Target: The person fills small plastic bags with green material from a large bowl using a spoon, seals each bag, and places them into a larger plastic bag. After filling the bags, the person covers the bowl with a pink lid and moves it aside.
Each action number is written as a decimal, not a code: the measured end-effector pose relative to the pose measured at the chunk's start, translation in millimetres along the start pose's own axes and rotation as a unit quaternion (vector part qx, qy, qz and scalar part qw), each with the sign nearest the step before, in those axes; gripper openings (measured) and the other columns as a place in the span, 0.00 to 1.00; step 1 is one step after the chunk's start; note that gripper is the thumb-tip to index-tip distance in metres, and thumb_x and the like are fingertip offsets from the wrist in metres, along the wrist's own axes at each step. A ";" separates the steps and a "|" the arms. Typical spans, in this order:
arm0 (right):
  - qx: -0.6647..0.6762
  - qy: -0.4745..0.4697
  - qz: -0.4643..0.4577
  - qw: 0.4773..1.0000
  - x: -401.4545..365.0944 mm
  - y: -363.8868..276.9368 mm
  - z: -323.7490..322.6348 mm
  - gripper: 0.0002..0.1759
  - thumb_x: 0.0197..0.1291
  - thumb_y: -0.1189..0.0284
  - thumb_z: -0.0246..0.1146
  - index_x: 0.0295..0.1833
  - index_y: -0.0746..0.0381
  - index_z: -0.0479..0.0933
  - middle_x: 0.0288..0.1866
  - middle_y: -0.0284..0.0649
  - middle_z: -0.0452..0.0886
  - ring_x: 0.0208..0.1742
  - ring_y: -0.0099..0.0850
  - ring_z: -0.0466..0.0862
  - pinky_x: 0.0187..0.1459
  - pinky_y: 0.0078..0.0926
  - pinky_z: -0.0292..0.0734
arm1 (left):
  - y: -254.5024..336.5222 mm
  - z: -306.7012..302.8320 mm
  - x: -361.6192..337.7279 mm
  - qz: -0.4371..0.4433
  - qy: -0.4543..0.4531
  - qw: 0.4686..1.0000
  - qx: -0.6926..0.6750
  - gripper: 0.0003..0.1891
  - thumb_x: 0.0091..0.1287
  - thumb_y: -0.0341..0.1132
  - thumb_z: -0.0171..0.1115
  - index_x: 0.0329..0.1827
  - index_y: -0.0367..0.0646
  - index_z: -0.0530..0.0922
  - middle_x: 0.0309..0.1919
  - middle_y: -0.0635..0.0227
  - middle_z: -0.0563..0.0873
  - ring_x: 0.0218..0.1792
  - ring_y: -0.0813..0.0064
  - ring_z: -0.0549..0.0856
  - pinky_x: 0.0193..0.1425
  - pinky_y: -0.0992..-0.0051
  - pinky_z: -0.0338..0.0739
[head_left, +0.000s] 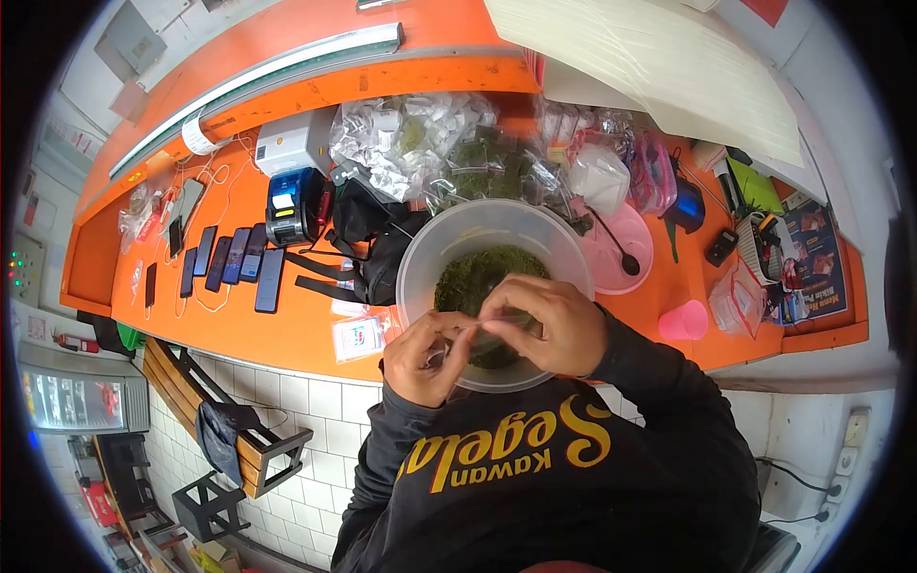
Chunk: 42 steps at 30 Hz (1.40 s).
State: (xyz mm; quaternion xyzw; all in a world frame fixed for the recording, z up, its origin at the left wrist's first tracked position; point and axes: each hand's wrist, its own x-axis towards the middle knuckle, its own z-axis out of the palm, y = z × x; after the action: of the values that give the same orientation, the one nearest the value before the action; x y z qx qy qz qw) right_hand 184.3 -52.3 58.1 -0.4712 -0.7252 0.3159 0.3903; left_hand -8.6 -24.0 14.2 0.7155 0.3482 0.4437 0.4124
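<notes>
In front of my body stands a large translucent plastic tub with a heap of loose, dark green, shredded leafy stuff in it. My left hand is closed at the tub's near left side, its fingers around what looks like a small clear plastic bag, mostly hidden by the hand. Over the near part of the tub, my right hand pinches the bag's edge, fingertips meeting those of my left. Behind the tub lie several filled clear packets with green contents.
Several phones lie on the orange counter to the left, beside a label printer and black bag. On the right are a pink basin with a dark spoon and a pink cup.
</notes>
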 end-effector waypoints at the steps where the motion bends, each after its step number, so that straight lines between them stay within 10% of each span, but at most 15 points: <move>1: 0.000 0.000 0.000 1.000 0.0 0.4 0.2 0.05 0.61 0.76 0.63 0.39 0.65 0.75 0.35 0.41 0.77 0.33 0.33 0.81 0.31 0.28 0.75 | 1.0 0.7 -0.4 -0.024 -0.013 1.000 -0.002 0.04 0.61 0.22 0.66 0.37 0.35 0.80 0.27 0.66 0.84 0.24 0.85 0.80 0.27 0.87 0.70; 5: -0.082 0.000 -0.024 0.996 7.0 2.4 -4.0 0.05 0.58 0.77 0.63 0.39 0.64 0.74 0.36 0.44 0.77 0.37 0.38 0.80 0.37 0.34 0.75 | -6.5 5.1 6.0 -0.007 -0.006 1.000 0.014 0.06 0.60 0.23 0.68 0.37 0.37 0.79 0.30 0.67 0.84 0.23 0.85 0.78 0.26 0.87 0.69; 8: -0.260 0.134 -0.070 0.954 26.3 -3.9 -17.3 0.09 0.57 0.76 0.65 0.42 0.64 0.75 0.39 0.43 0.78 0.39 0.40 0.80 0.40 0.36 0.75 | -3.8 -4.6 22.4 -0.142 0.026 0.954 -0.262 0.15 0.65 0.27 0.63 0.52 0.38 0.69 0.46 0.63 0.80 0.23 0.80 0.79 0.29 0.82 0.77; 12: -0.372 0.309 -0.200 0.852 52.6 -17.1 -32.6 0.13 0.55 0.73 0.68 0.45 0.62 0.76 0.41 0.41 0.79 0.41 0.38 0.81 0.39 0.34 0.76 | -38.9 -14.3 30.6 -0.084 0.045 0.875 -0.476 0.18 0.72 0.34 0.54 0.61 0.36 0.64 0.58 0.52 0.73 0.42 0.66 0.84 0.51 0.62 0.83; 17: 0.073 0.026 0.050 0.996 33.8 3.1 25.3 0.14 0.57 0.71 0.69 0.47 0.62 0.77 0.41 0.37 0.82 0.40 0.25 0.83 0.34 0.22 0.79 | -35.6 -5.4 30.7 -0.083 0.122 0.848 -0.508 0.21 0.73 0.32 0.52 0.65 0.35 0.62 0.68 0.44 0.66 0.65 0.56 0.73 0.70 0.55 0.67; 22: 0.081 0.060 0.031 0.994 32.2 15.7 23.4 0.08 0.59 0.74 0.67 0.42 0.64 0.78 0.39 0.36 0.83 0.37 0.23 0.84 0.35 0.20 0.79 | -27.4 -9.1 17.8 -0.089 0.099 0.937 -0.324 0.08 0.71 0.29 0.57 0.49 0.35 0.76 0.46 0.57 0.85 0.47 0.70 0.85 0.53 0.73 0.79; 29: -0.188 -0.001 -0.116 0.975 35.6 7.7 -8.4 0.07 0.55 0.74 0.68 0.39 0.60 0.79 0.36 0.36 0.80 0.34 0.29 0.81 0.33 0.25 0.78 | -21.7 -17.2 10.6 -0.037 -0.086 0.993 0.072 0.04 0.62 0.27 0.68 0.37 0.38 0.82 0.29 0.74 0.83 0.24 0.88 0.77 0.28 0.85 0.71; 34: -0.311 0.176 -0.222 0.907 29.8 7.9 13.5 0.08 0.54 0.70 0.70 0.38 0.59 0.80 0.33 0.35 0.80 0.34 0.31 0.80 0.34 0.27 0.75 | -17.0 -16.5 11.9 -0.211 -0.059 0.976 0.011 0.08 0.58 0.29 0.70 0.31 0.39 0.78 0.27 0.69 0.83 0.28 0.83 0.82 0.31 0.81 0.74; 36: -0.145 0.080 -0.092 0.982 22.3 9.9 22.1 0.07 0.57 0.72 0.69 0.39 0.61 0.80 0.30 0.35 0.81 0.33 0.29 0.82 0.34 0.25 0.76 | -37.0 -12.1 7.2 -0.052 -0.010 0.997 -0.048 0.09 0.61 0.29 0.69 0.29 0.39 0.76 0.25 0.69 0.82 0.24 0.83 0.82 0.28 0.82 0.73; 42: 0.181 0.043 0.080 0.979 17.9 29.8 33.6 0.09 0.55 0.73 0.67 0.37 0.65 0.74 0.31 0.40 0.83 0.30 0.33 0.86 0.33 0.25 0.78 | -11.1 -7.5 5.5 -0.125 -0.013 0.979 -0.163 0.06 0.64 0.24 0.64 0.30 0.36 0.75 0.23 0.68 0.79 0.23 0.82 0.83 0.24 0.82 0.73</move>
State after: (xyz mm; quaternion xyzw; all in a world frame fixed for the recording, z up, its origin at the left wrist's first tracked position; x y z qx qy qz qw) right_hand 163.8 -28.0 21.6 -0.4619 -0.5987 0.4515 0.4736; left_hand -15.0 -12.6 8.1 0.5954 0.3526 0.4303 0.5796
